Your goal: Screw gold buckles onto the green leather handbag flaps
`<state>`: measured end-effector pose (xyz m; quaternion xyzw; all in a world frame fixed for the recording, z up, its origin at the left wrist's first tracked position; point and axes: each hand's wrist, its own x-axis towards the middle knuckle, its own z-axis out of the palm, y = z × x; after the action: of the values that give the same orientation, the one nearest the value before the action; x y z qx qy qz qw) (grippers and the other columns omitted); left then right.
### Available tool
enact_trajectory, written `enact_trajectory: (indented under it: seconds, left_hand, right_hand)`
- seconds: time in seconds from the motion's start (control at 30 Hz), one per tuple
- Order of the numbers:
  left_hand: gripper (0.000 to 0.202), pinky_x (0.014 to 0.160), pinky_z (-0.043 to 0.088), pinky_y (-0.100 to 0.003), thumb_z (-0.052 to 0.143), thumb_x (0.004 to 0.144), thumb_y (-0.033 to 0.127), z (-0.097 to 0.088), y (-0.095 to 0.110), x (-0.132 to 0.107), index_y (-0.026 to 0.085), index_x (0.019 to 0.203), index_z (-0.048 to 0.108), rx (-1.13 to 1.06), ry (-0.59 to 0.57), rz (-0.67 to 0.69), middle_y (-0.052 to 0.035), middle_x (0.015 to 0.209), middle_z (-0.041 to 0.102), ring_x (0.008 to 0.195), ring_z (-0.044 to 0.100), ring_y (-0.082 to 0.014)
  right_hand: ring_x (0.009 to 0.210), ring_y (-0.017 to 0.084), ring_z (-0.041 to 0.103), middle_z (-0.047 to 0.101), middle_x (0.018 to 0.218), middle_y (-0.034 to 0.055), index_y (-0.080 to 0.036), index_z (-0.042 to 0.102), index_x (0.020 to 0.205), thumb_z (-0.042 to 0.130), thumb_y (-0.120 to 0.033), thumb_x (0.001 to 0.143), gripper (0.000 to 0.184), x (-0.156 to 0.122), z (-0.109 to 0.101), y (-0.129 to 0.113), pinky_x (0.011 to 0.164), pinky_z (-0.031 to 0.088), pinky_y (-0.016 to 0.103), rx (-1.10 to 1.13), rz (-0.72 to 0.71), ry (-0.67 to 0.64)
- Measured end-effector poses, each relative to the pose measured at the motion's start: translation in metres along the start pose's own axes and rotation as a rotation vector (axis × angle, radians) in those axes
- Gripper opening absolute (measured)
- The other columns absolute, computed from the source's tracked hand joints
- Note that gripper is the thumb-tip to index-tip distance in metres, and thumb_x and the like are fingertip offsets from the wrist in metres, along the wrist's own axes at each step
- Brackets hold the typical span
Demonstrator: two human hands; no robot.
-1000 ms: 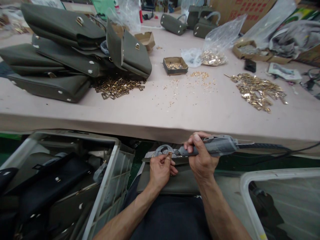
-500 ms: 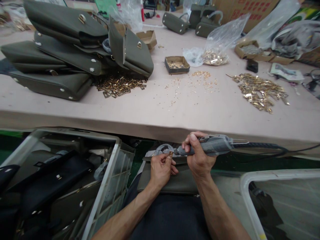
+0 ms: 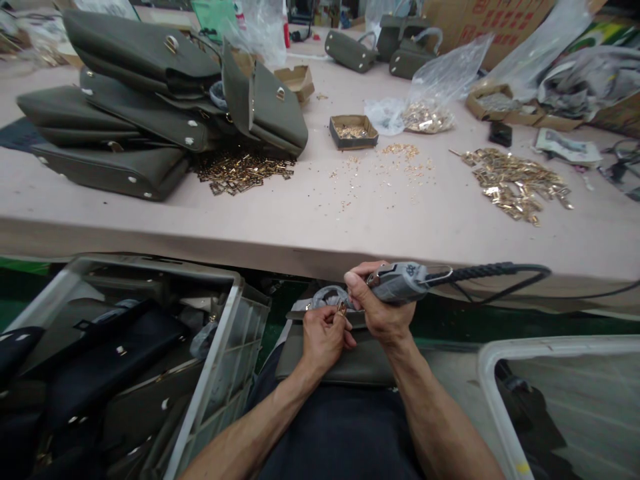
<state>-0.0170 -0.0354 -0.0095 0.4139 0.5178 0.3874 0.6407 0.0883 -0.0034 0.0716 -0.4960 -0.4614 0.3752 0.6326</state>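
My right hand (image 3: 383, 307) is wrapped round a grey electric screwdriver (image 3: 403, 283), its cable leading off to the right. The tool slants down to the left, and its tip meets or nearly meets a small gold metal fitting (image 3: 342, 307). My left hand (image 3: 323, 337) pinches that fitting between thumb and fingers. Beneath both hands an olive-green handbag (image 3: 350, 360) lies across my lap, its handle (image 3: 330, 293) wrapped in clear plastic. The exact contact at the tool's tip is too small to make out.
Olive handbags (image 3: 125, 120) are piled on the table's left, beside dark gold fittings (image 3: 245, 172). A small box of screws (image 3: 353, 132) and a heap of gold fittings (image 3: 515, 180) lie farther right. Crates (image 3: 210, 373) with bags flank my lap; the table edge (image 3: 300, 257) runs ahead.
My right hand and the screwdriver have moved left, toward my left hand, and the tool's rear has tipped up slightly. My left hand keeps its pinch on the gold fitting.
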Motion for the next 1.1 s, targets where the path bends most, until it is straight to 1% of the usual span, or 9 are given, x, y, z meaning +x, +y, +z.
enact_trajectory:
  seconds: [0.13, 0.43, 0.57, 0.67, 0.73, 0.8, 0.9, 1.0, 1.1]
  left_hand:
    - [0.037, 0.043, 0.049, -0.021, 0.060, 0.091, 0.043, -0.001, 0.000, -0.002, 0.015, 0.069, 0.067, 0.022, -0.025, 0.043, -0.0056, 0.047, 0.066, 0.039, 0.062, -0.0150]
    - [0.044, 0.044, 0.051, -0.020, 0.065, 0.087, 0.056, 0.000, 0.004, -0.006, 0.015, 0.070, 0.067, -0.023, -0.045, 0.030, -0.0076, 0.049, 0.068, 0.039, 0.062, -0.0150]
    - [0.051, 0.043, 0.050, -0.021, 0.066, 0.083, 0.063, 0.001, 0.007, -0.007, 0.013, 0.075, 0.069, -0.066, -0.019, 0.032, -0.0088, 0.050, 0.069, 0.040, 0.063, -0.0158]
    - [0.057, 0.042, 0.051, -0.022, 0.070, 0.078, 0.068, -0.001, 0.000, 0.000, 0.012, 0.078, 0.071, -0.063, 0.022, -0.004, -0.0096, 0.052, 0.069, 0.041, 0.064, -0.0177]
    - [0.059, 0.043, 0.054, -0.024, 0.072, 0.075, 0.069, -0.003, -0.008, 0.009, 0.011, 0.082, 0.073, -0.073, 0.049, -0.010, -0.0111, 0.059, 0.072, 0.045, 0.067, -0.0196]
    - [0.059, 0.047, 0.058, -0.027, 0.076, 0.071, 0.066, -0.003, -0.015, 0.016, 0.010, 0.087, 0.074, -0.106, 0.060, -0.019, -0.0121, 0.070, 0.075, 0.051, 0.071, -0.0221]
    - [0.056, 0.049, 0.060, -0.029, 0.083, 0.066, 0.058, -0.001, -0.020, 0.020, 0.009, 0.092, 0.075, -0.149, 0.075, -0.025, -0.0115, 0.073, 0.075, 0.054, 0.072, -0.0233]
    - [0.052, 0.044, 0.055, -0.024, 0.086, 0.062, 0.054, 0.000, -0.020, 0.019, 0.009, 0.085, 0.075, -0.164, 0.081, -0.037, -0.0109, 0.068, 0.074, 0.049, 0.069, -0.0201]
    - [0.050, 0.040, 0.051, -0.023, 0.088, 0.060, 0.051, -0.001, -0.019, 0.019, 0.008, 0.080, 0.073, -0.182, 0.051, -0.071, -0.0111, 0.065, 0.073, 0.044, 0.065, -0.0177]
  right_hand:
    - [0.056, 0.012, 0.055, 0.065, 0.074, 0.0025, -0.016, 0.069, 0.081, 0.083, -0.035, 0.080, 0.024, -0.001, 0.001, -0.006, 0.048, 0.044, 0.027, -0.003, 0.010, -0.015]
    - [0.053, 0.012, 0.053, 0.062, 0.069, 0.0015, -0.016, 0.070, 0.084, 0.083, -0.035, 0.082, 0.023, 0.000, -0.007, -0.006, 0.047, 0.042, 0.027, 0.054, 0.023, -0.043]
    - [0.050, 0.010, 0.053, 0.063, 0.076, 0.0011, -0.018, 0.069, 0.092, 0.082, -0.030, 0.085, 0.019, -0.007, -0.016, -0.007, 0.045, 0.041, 0.026, 0.165, -0.018, -0.063]
    - [0.051, 0.011, 0.054, 0.061, 0.075, -0.0005, -0.020, 0.067, 0.099, 0.077, -0.027, 0.089, 0.015, 0.000, -0.027, -0.018, 0.045, 0.040, 0.025, 0.312, -0.092, -0.065]
    - [0.049, 0.010, 0.052, 0.057, 0.068, -0.0030, -0.021, 0.065, 0.099, 0.074, -0.027, 0.092, 0.013, 0.015, -0.037, -0.030, 0.048, 0.042, 0.025, 0.404, -0.153, -0.019]
    - [0.047, 0.008, 0.047, 0.055, 0.065, -0.0048, -0.020, 0.063, 0.095, 0.075, -0.027, 0.089, 0.015, 0.038, -0.052, -0.044, 0.051, 0.044, 0.024, 0.474, -0.192, 0.086]
    - [0.047, 0.006, 0.042, 0.053, 0.066, -0.0062, -0.019, 0.059, 0.089, 0.080, -0.023, 0.080, 0.024, 0.080, -0.086, -0.056, 0.052, 0.045, 0.022, 0.586, -0.186, 0.264]
    - [0.049, 0.005, 0.041, 0.053, 0.070, -0.0066, -0.018, 0.054, 0.084, 0.082, -0.018, 0.073, 0.030, 0.127, -0.124, -0.051, 0.054, 0.047, 0.020, 0.698, -0.160, 0.407]
    - [0.049, 0.005, 0.043, 0.052, 0.071, -0.0071, -0.018, 0.049, 0.079, 0.080, -0.022, 0.076, 0.031, 0.171, -0.153, -0.034, 0.053, 0.049, 0.021, 0.715, -0.104, 0.606]
